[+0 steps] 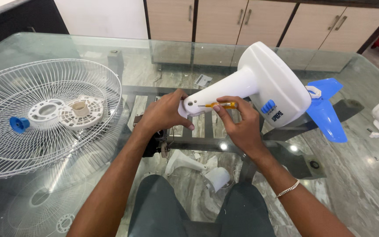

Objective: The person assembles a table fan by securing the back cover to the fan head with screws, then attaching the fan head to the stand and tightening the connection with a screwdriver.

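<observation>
Glass tabletop (pixel 36 44): our left hand (pixel 165 115) is gripping the white plastic fan motor housing (pixel 259 83); at three o'clock, our right hand (pixel 237 127) is pinching a yellow-handled screwdriver (pixel 218 105), which may slip off the screw.

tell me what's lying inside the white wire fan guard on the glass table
Inside the fan guard lie a round white plastic ring and a small blue cap. The guard's white centre plate is partly covered by the ring.

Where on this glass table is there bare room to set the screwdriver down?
Free glass lies at the far edge, between the white wire fan guard and the white fan motor housing, and at the near right, below the blue fan blade. The middle is crowded: left hand and right hand with the yellow-handled screwdriver work there.
</observation>
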